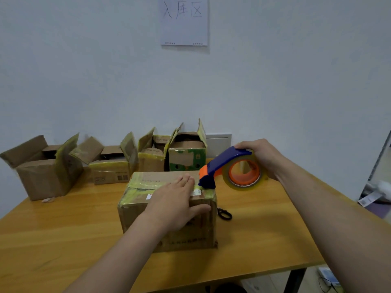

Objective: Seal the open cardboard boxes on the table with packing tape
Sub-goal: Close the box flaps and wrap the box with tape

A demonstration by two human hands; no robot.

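Observation:
A closed cardboard box (148, 199) with yellowish tape on its top stands in the middle of the wooden table (63, 229). My left hand (175, 204) rests flat on the box top, fingers straight, thumb over the front right edge. My right hand (260, 157) grips a blue and orange tape dispenser (228, 166) with a clear tape roll. The dispenser's blade end touches the box's right top edge. Several open cardboard boxes stand along the wall: a large box (42, 170) at the left, a low box (110, 166), a brown box (151, 155) and a green-printed box (187, 155).
A black clip (224, 214) lies on the table right of the closed box. A paper sign (184, 22) hangs on the wall. The table's right edge runs diagonally under my right forearm; a black table leg (296, 280) and floor clutter show below.

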